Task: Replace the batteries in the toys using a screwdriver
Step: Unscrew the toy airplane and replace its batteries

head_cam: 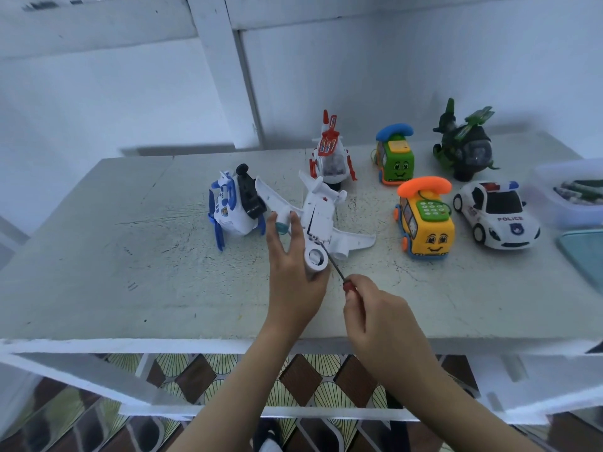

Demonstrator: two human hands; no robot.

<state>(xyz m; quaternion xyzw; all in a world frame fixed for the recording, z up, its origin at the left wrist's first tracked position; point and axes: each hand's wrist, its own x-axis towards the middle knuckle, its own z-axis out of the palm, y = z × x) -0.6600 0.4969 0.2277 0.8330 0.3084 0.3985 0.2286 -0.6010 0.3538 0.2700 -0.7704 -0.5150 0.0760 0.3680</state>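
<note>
- Seven toys sit on the table; we work on the white plane, belly up among them.
- Our left hand curls round the plane's nose, holding it.
- Our right hand pinches the screwdriver, its tip touching the plane's underside.
- Right of the plane stand a yellow bus and a police car.

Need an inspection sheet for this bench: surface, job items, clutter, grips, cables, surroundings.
Surface: table, pale, scratched.
Job's things: white toy plane; screwdriver tip against its body; six other toys around, police car rightmost.
Clutter: clear tub at right edge, contents unclear.
Grips: left hand holds the plane; right hand pinches the screwdriver handle.
Cables: thin cord on yellow phone toy only.
Surroundings: white wall, white frame, patterned floor below.
</note>
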